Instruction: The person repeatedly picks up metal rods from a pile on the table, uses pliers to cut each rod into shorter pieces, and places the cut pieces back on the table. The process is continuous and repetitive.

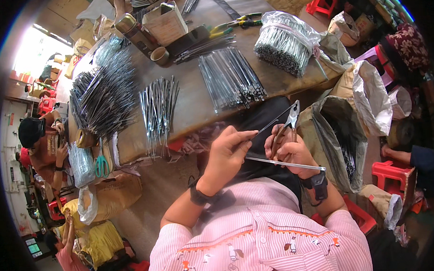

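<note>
Pink striped cloth of the person's shirt (pixel 260 220) is filling the lower part of the view, and the forearms are reaching forward from it. Both hands are working in front of the bench (pixel 189 99), a little outside its front edge and above the dark lap. The left hand (pixel 229 154) is keeping a narrow grip: thumb and finger are pinching a thin metal strip (pixel 268 125), which is pointing up and right to the head of the pliers (pixel 293 114). Whether the pliers are biting the strip, I cannot tell. The right hand (pixel 292 152) is closing its grip around the handles of these pliers. One flat, paler strip (pixel 301 166) is running along the lower side of the right hand; which hand is bearing it, I cannot tell.

On the bench, a small group of strips (pixel 160 113) is reaching to the front edge, and a wider row (pixel 232 80) is lying with its near ends close to the same edge. Brown surface is showing as a gap between these two. Farther left, a large pile (pixel 105 89) is spreading. At the right, a wrapped bundle (pixel 285 47) is standing near the edge, and an open sack (pixel 344 145) is limiting the room just beside the right hand.
</note>
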A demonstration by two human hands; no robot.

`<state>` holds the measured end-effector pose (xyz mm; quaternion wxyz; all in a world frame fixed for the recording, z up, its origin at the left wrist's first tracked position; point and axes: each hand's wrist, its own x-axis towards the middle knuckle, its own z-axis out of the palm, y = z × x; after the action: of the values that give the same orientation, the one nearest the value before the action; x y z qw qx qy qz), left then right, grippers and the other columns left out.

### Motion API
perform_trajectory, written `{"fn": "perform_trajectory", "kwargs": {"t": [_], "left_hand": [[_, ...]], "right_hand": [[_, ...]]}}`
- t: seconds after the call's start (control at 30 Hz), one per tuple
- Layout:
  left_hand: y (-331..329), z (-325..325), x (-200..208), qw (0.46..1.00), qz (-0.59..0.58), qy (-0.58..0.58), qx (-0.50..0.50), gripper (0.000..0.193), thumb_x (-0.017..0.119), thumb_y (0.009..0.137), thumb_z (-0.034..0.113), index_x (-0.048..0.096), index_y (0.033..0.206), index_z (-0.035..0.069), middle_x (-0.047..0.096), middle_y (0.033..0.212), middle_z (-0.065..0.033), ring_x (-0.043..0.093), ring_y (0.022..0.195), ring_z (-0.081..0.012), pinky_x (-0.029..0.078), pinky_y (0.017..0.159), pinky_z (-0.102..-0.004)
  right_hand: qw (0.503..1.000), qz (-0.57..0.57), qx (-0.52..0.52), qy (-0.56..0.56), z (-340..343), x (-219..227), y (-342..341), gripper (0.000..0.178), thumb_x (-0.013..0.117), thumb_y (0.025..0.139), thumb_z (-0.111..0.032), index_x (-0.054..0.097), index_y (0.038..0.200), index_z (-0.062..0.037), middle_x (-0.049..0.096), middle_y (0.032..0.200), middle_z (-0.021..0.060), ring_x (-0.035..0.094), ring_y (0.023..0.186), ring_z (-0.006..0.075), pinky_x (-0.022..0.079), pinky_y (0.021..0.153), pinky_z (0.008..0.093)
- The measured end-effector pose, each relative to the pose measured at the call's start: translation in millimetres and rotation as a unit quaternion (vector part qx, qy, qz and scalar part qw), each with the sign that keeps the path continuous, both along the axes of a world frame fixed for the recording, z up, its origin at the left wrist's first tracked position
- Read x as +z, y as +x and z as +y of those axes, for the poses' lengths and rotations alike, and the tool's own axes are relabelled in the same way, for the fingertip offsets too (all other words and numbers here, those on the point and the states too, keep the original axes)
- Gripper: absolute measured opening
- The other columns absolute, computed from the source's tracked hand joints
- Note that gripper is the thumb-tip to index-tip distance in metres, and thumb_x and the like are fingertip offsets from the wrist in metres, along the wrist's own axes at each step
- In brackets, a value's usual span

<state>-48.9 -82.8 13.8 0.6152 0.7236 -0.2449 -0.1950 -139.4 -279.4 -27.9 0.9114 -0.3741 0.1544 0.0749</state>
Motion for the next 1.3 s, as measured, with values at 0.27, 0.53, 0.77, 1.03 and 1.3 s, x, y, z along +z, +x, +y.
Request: {"fn": "perform_trajectory", "kwargs": {"t": [0.27, 0.53, 0.77, 1.03, 1.3], "left_hand": [[-4.6, -2.3, 0.8, 1.0, -0.006, -0.002, 0.009, 0.025, 0.065, 0.082, -0.007, 0.07, 0.105, 0.001, 0.05, 0.077, -0.0045, 0.05, 0.067, -0.0125, 0.042, 0.059, -0.0244], [-6.5, -4.7, 4.1, 0.999, -0.039, 0.023, -0.028, 0.023, 0.064, 0.083, -0.005, 0.069, 0.105, 0.0, 0.05, 0.08, -0.0041, 0.052, 0.066, -0.0111, 0.043, 0.057, -0.0235], [0.1, 0.3, 6.5, 0.977, 0.199, -0.039, -0.064, 0.023, 0.065, 0.085, 0.001, 0.067, 0.108, -0.003, 0.053, 0.086, -0.0007, 0.054, 0.064, -0.0056, 0.046, 0.055, -0.019], [1.6, 3.9, 8.6, 0.974, 0.213, -0.048, -0.062, 0.023, 0.066, 0.086, 0.004, 0.07, 0.109, 0.001, 0.055, 0.085, 0.0027, 0.049, 0.062, -0.003, 0.041, 0.053, -0.0169], [4.9, 4.3, 7.8, 0.992, 0.109, -0.031, -0.058, 0.027, 0.061, 0.087, -0.002, 0.07, 0.111, 0.005, 0.05, 0.083, 0.0018, 0.048, 0.06, -0.0031, 0.041, 0.051, -0.0172]], "right_hand": [[0.978, -0.101, -0.109, -0.145, 17.9, 8.9, 9.0, 0.025, 0.06, 0.092, -0.006, 0.047, 0.113, -0.0043, 0.061, 0.09, 0.0065, 0.06, 0.075, 0.0134, 0.046, 0.06, 0.0229], [0.964, -0.134, -0.151, -0.172, 32.2, 11.8, 15.1, 0.026, 0.062, 0.09, 0.002, 0.047, 0.109, -0.0077, 0.058, 0.094, 0.0065, 0.057, 0.08, 0.0117, 0.045, 0.057, 0.0202], [0.942, -0.175, -0.155, -0.239, 36.6, 18.8, 15.4, 0.03, 0.062, 0.089, 0.005, 0.045, 0.11, -0.0077, 0.058, 0.096, 0.0068, 0.055, 0.074, 0.0084, 0.043, 0.053, 0.019], [0.939, -0.16, -0.136, -0.272, 32.1, 18.1, 10.8, 0.035, 0.062, 0.09, -0.003, 0.045, 0.12, -0.0055, 0.059, 0.096, 0.0074, 0.057, 0.076, 0.0101, 0.046, 0.059, 0.0198], [0.906, -0.102, 0.007, -0.412, 6.9, -13.2, -8.8, 0.065, 0.056, 0.079, -0.008, 0.039, 0.141, -0.0041, 0.051, 0.109, 0.0083, 0.054, 0.089, 0.0163, 0.047, 0.078, 0.0292]]}}
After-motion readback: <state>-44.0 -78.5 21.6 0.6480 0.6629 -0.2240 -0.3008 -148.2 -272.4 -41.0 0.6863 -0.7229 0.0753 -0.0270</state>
